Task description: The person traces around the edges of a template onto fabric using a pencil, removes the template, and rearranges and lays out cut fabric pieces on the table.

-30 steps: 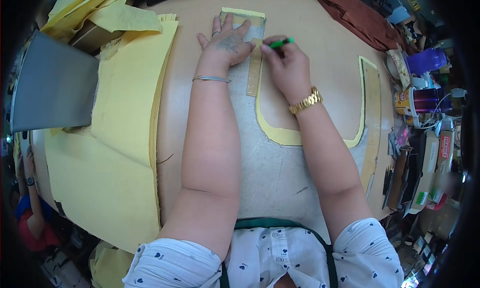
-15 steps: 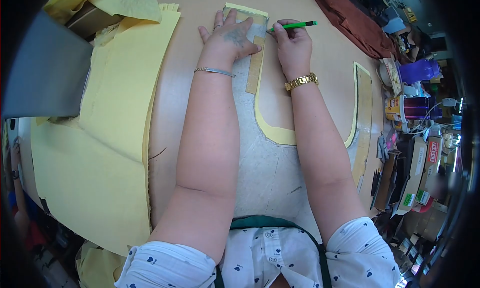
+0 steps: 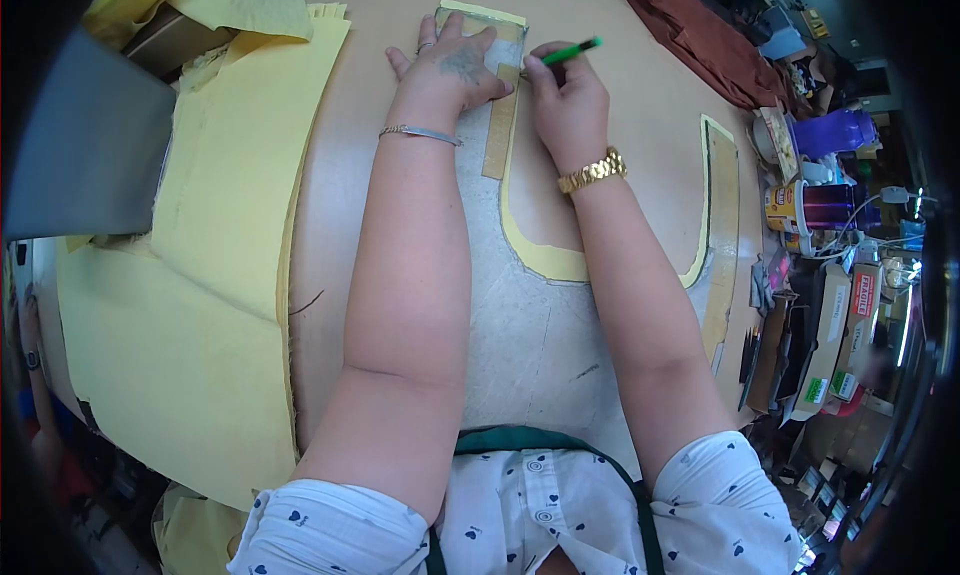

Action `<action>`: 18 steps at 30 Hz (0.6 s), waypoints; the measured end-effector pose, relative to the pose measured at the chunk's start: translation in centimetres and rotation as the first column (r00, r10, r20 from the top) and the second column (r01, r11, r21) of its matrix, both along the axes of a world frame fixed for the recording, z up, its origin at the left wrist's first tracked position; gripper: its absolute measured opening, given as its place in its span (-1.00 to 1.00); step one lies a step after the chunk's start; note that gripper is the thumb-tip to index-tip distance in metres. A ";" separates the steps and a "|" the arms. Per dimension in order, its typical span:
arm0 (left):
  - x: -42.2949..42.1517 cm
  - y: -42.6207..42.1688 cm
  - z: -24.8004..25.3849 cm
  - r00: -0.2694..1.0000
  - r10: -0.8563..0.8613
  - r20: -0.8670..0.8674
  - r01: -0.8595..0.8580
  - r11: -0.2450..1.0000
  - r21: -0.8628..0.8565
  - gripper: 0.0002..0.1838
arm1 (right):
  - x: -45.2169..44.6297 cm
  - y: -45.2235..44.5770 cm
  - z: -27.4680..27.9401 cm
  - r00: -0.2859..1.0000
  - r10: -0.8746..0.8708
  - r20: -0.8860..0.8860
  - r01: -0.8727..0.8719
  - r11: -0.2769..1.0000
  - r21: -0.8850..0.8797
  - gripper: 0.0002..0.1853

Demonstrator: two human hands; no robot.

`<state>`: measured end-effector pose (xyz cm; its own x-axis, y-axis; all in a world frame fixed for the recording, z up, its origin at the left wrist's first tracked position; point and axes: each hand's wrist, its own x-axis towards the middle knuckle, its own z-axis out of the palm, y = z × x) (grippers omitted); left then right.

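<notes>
My left hand (image 3: 452, 70) lies flat with fingers spread on the upper arm of a grey template (image 3: 530, 345), its thumb on a tan strip (image 3: 498, 140) stuck along the edge. In my right hand (image 3: 568, 100) is a green pencil (image 3: 575, 51), held in a pinch with its tip side low beside the template's inner edge. Yellow material (image 3: 548, 263) shows as a narrow border along the template's U-shaped inner edge and at its top end. The pencil's exact contact point is hard to make out.
At the left, a stack of yellow sheets (image 3: 200, 275) lies under a grey box-like object (image 3: 90, 145). Dark red cloth (image 3: 690, 40) is at the upper right. A purple bottle (image 3: 835, 132), tub (image 3: 785, 207) and cardboard boxes (image 3: 825, 335) line the right side. Another person's arm shows far left.
The green pencil was upright-ish and short in view, then swung out to the right; now it slants up to the right. My right hand shifted slightly; my left hand stayed on the template.
</notes>
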<state>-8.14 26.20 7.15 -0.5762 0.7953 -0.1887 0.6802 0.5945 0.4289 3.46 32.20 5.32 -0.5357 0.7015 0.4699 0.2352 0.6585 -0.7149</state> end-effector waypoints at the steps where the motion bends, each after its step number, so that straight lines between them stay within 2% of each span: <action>1: 0.0 0.0 0.0 1.000 -0.004 -0.001 0.004 1.000 0.004 -0.25 | 0.2 -0.5 0.3 1.000 -0.010 0.027 0.009 0.999 0.048 -0.86; 4: -0.2 -0.1 -0.2 1.000 -0.007 -0.002 0.007 1.000 0.014 -0.25 | 4.7 -5.8 2.1 0.955 0.092 0.283 -0.069 0.993 -0.090 -0.88; 5: -0.2 0.0 -0.2 1.000 -0.006 -0.005 0.006 1.000 0.015 -0.26 | 6.4 -7.5 1.4 0.963 0.202 0.176 -0.187 0.977 -0.098 -0.91; 6: -0.1 -0.1 -0.3 1.000 -0.010 -0.005 0.010 1.000 0.013 -0.26 | 7.4 -8.2 1.3 0.938 0.334 0.089 -0.338 0.941 0.035 -0.91; 9: 0.0 0.0 -0.3 0.999 -0.016 -0.029 0.017 1.000 0.009 -0.25 | 8.3 -9.0 1.7 0.941 0.321 0.108 -0.318 0.947 -0.038 -0.91; 10: 0.1 0.0 -0.4 0.999 -0.016 -0.036 0.016 1.000 0.005 -0.25 | 7.9 -8.8 1.9 0.951 0.279 0.135 -0.264 0.957 -0.118 -0.91; 13: -0.1 0.1 -0.5 0.998 -0.007 -0.057 0.008 1.000 0.006 -0.25 | 4.8 -5.9 1.0 0.984 0.155 0.094 -0.152 0.988 -0.030 -0.90; 15: -0.1 0.1 -0.5 0.998 -0.013 -0.060 0.013 1.000 0.002 -0.25 | 2.3 -3.3 0.6 0.997 0.073 0.033 -0.070 0.994 -0.088 -0.89; 18: -0.1 0.2 -0.8 0.995 -0.012 -0.097 0.010 1.000 -0.013 -0.19 | 0.8 -2.0 0.8 0.998 0.040 0.042 -0.035 0.993 -0.109 -0.90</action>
